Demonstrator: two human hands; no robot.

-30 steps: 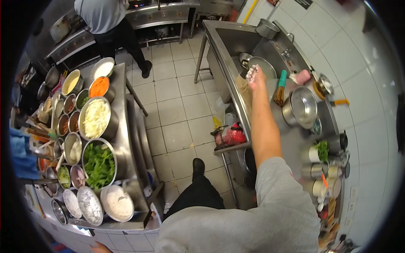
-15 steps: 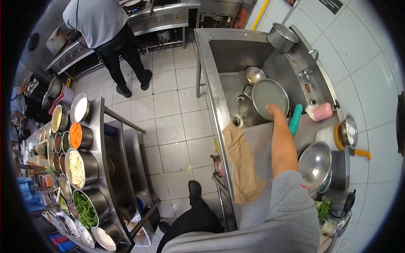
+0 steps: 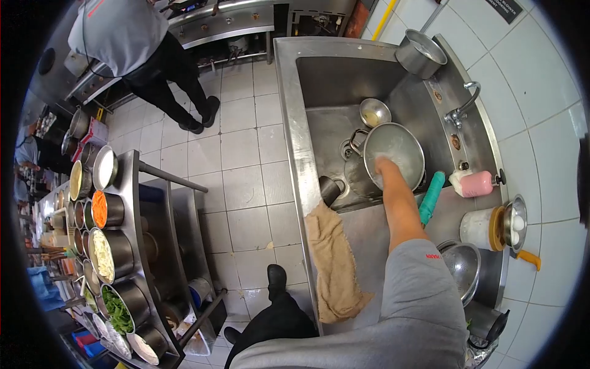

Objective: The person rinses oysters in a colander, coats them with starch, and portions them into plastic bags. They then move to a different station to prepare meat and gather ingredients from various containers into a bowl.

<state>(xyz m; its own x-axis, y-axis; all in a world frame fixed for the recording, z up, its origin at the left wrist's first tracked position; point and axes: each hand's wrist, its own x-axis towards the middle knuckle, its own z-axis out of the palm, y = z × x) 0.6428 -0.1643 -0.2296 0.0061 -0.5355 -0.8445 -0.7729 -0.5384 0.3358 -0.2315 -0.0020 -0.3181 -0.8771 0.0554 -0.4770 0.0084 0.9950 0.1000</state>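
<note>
Fingers of my right hand [image 3: 387,170] dip into the cloudy water of the pot [image 3: 393,125]; the water blurs them, so I cannot tell whether they are spread or pressed together. My left hand is out of view, and I cannot tell its state either. The pot sits in the sink [image 3: 326,115], its loop handle towards the drain [image 3: 346,147]. Just beyond it I have a small bowl [image 3: 375,112], and a dark cup [image 3: 331,190] lies tilted at the sink's near left corner. On the counter [image 3: 378,261], a tan cloth [image 3: 335,264] lies left of my forearm, and a teal handle [image 3: 432,198] lies just right of it. Farther right I see a pink bottle [image 3: 476,184], a white tub [image 3: 478,229] and a colander [image 3: 462,269]. Across the floor [image 3: 241,190], another person [image 3: 123,38] stands near the stove [image 3: 227,23].
</note>
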